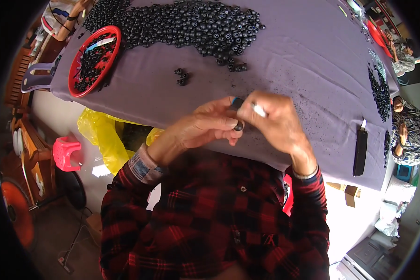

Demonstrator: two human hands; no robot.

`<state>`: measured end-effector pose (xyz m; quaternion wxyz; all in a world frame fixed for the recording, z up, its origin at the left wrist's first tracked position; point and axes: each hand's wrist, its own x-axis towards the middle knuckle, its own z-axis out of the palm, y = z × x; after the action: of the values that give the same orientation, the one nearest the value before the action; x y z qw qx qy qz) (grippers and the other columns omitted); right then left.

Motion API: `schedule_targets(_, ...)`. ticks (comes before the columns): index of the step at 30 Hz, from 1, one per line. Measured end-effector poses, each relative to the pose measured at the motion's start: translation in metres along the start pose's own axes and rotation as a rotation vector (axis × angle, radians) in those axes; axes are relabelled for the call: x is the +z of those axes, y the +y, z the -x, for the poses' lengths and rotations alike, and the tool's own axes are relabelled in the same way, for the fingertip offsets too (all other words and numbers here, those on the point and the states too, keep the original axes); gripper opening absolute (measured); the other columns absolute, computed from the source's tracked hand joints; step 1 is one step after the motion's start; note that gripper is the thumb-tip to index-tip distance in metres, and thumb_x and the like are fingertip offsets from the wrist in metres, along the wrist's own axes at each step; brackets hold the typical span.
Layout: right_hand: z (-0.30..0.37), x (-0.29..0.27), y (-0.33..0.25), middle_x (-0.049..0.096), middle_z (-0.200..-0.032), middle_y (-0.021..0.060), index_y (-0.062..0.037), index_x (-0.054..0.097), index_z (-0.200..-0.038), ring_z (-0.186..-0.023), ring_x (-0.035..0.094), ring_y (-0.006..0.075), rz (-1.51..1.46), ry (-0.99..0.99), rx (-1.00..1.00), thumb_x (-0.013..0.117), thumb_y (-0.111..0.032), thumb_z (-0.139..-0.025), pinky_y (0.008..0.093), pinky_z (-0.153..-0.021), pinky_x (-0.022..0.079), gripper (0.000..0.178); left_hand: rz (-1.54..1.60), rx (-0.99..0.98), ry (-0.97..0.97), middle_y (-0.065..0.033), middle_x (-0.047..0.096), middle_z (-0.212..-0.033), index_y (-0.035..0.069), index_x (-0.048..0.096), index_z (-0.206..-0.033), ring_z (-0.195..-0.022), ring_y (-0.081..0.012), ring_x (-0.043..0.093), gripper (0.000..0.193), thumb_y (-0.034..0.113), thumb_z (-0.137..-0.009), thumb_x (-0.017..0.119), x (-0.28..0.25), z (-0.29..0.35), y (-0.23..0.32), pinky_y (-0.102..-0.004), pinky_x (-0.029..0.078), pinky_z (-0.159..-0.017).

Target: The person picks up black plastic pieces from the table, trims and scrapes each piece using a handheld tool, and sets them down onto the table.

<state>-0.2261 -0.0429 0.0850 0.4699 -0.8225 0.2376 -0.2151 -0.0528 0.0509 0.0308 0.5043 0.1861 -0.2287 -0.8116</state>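
Over the near edge of the table, my left hand pinches a small round black piece between thumb and fingers. A dark and blue cover wraps its index fingertip. My right hand, slightly blurred, is closed around a slim tool whose white end shows. The rest of that tool is hidden, so I cannot tell its kind. Farther back lies a large heap of similar black pieces with holes in them. A few loose black pieces lie between the heap and my hands.
On the left edge of the purple cloth stands a red basin with black scraps and a blue-and-white tool. A black strip-like object lies at right. Below hang yellow plastic bags; a pink stool stands left. Other people sit around.
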Motion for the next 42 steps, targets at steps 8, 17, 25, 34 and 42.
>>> schedule_targets(8, -0.072, -0.023, 0.062, 0.061, -0.081, 0.0105, -0.0029, 0.066, -0.097, -0.073, 0.06, 0.0288, 0.479, 0.108, -0.122, 0.074, -0.01, -0.077, 0.0367, -0.065, 0.047, 0.022, -1.226, 0.308, 0.729, -0.0016, 0.06, -0.08, 0.005, 0.057, -0.099, -0.068, -0.0071, 0.057, 0.018, 0.007, -0.085, 0.068, -0.03, 0.005, 0.026, -0.0251, 0.046, -0.05)
schedule_targets(17, -0.059, -0.023, 0.051, 0.062, -0.08, 0.0063, -0.0048, 0.067, -0.096, -0.069, 0.058, 0.0212, 0.449, 0.141, -0.142, 0.073, -0.011, -0.079, 0.0333, -0.064, 0.046, 0.019, -1.776, 0.709, 0.896, -0.0151, 0.057, -0.081, 0.0, 0.061, -0.098, -0.068, -0.0331, 0.059, 0.019, 0.006, -0.08, 0.067, -0.042, 0.001, 0.033, -0.0397, 0.048, -0.06)
schedule_targets(25, -0.008, -0.012, 0.007, 0.061, -0.086, 0.0039, -0.0019, 0.066, -0.1, -0.078, 0.057, 0.0126, -0.029, 0.116, -0.143, 0.071, -0.006, -0.082, 0.0267, -0.07, 0.046, 0.018, -0.708, 0.445, 0.459, -0.0026, 0.062, -0.092, 0.004, 0.054, -0.116, -0.076, -0.0126, 0.058, 0.028, 0.009, -0.09, 0.063, 0.015, -0.013, 0.014, -0.0269, 0.048, -0.062)
schedule_targets(34, 0.005, -0.005, 0.009, 0.058, -0.086, 0.004, -0.0014, 0.067, -0.097, -0.079, 0.06, 0.0126, -0.174, 0.11, -0.21, 0.073, -0.004, -0.08, 0.0266, -0.069, 0.05, 0.019, -0.256, 0.253, 0.185, -0.002, 0.061, -0.097, 0.007, 0.052, -0.117, -0.083, -0.0109, 0.059, 0.03, 0.015, -0.091, 0.063, 0.019, -0.018, 0.003, -0.0265, 0.049, -0.071)
schedule_targets(42, 0.01, 0.008, 0.005, 0.056, -0.081, 0.0017, -0.0026, 0.066, -0.087, -0.073, 0.058, 0.0107, -0.137, 0.241, -0.211, 0.077, 0.005, -0.071, 0.0253, -0.062, 0.05, 0.021, -0.17, 0.287, 0.118, 0.0016, 0.06, -0.096, 0.009, 0.052, -0.113, -0.087, -0.0079, 0.057, 0.022, 0.012, -0.092, 0.06, 0.016, -0.019, -0.006, -0.0265, 0.049, -0.075)
